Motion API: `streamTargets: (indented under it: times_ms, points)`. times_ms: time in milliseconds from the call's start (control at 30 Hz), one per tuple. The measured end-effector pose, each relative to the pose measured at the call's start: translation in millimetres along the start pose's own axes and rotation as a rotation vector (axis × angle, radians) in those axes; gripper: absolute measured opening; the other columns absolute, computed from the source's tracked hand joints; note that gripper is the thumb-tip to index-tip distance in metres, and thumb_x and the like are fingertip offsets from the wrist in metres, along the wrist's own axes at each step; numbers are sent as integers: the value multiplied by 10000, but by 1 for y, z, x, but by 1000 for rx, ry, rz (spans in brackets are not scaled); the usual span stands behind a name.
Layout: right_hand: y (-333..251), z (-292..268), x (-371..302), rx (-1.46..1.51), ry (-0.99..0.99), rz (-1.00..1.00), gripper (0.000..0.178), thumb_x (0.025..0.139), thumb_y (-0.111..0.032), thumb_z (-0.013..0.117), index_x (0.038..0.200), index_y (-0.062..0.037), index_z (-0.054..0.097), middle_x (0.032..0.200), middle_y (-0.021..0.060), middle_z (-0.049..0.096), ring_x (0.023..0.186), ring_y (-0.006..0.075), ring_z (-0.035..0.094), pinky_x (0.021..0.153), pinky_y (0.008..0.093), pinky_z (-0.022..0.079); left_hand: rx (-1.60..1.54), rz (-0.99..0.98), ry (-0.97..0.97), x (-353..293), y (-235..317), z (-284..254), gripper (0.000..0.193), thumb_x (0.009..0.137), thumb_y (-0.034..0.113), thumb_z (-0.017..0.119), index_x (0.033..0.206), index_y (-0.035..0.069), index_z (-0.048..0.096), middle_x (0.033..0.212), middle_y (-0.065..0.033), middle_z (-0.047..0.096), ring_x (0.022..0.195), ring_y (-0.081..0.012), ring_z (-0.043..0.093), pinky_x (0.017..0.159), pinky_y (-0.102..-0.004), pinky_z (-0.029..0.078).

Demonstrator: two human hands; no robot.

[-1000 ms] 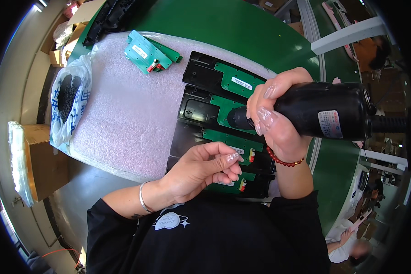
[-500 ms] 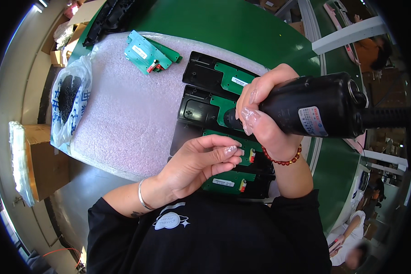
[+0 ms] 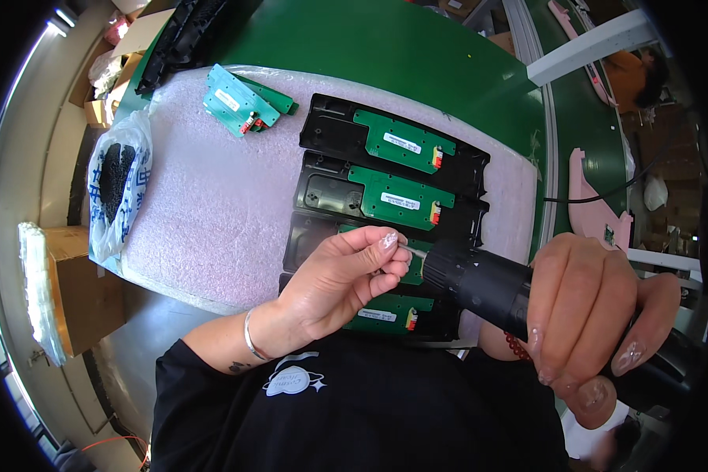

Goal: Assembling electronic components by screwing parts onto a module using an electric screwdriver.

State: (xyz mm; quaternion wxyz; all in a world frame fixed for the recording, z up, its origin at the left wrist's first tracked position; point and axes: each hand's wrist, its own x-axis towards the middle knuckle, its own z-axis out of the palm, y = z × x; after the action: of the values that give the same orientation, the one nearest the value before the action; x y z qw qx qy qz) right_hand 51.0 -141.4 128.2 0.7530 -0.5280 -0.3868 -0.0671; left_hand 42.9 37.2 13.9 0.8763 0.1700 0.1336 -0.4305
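Head view is showing the right hand (image 3: 598, 315) wrapping tightly around a black electric screwdriver (image 3: 488, 283), with its nose pointing toward the left hand (image 3: 342, 275). That left hand is pinching its fingertips together at the driver's bit (image 3: 407, 249), apparently seating a small screw, though the screw itself is too small to make out. Directly beneath both hands, black housings (image 3: 330, 134) are lying in a row on the pink foam mat (image 3: 212, 204), each carrying a green circuit board (image 3: 401, 197). Farther beyond the left hand, spare green boards (image 3: 240, 98) are waiting unfitted. Judging from this, fastening is under way, with further boards probably remaining; which ones are already screwed down cannot be told.
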Motion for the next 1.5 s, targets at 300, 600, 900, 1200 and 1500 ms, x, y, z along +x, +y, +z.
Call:
streamTargets:
  times_ms: [300,600,900,1200,1500]
  points:
    - [5,-3,-8,-67,115,166,312,676,-7,580,916,-75,391,613,-8,501,483,103,482,554,247,397,-65,-159,5,5,-4,27,314,921,246,426,1080,-20,479,967,-138,585,933,-196,585,842,-284,488]
    - [59,-21,-19,-183,297,220,249,707,9,487,927,-34,378,617,31,451,485,97,429,538,253,365,211,-194,-27,-2,-4,5,294,946,194,354,1112,-36,429,1023,-188,568,960,-233,580,844,-298,480]
    - [67,-24,-19,-143,268,209,262,685,49,563,905,2,427,670,47,509,572,76,503,530,204,446,316,-122,-9,-5,0,1,185,880,102,500,1022,-12,533,908,-121,619,828,-167,621,725,-230,518]
    - [69,-26,-19,-229,219,227,264,679,59,571,898,0,437,676,38,503,589,75,505,542,201,431,177,-79,56,-2,5,0,187,848,101,560,998,-10,562,913,-94,617,836,-143,613,744,-217,511]
    - [-11,-6,-4,-62,201,84,280,676,-24,617,857,-98,416,600,-17,522,474,75,497,560,210,407,135,-39,166,5,3,13,134,869,97,519,963,22,581,857,-57,613,762,-116,605,695,-204,515]
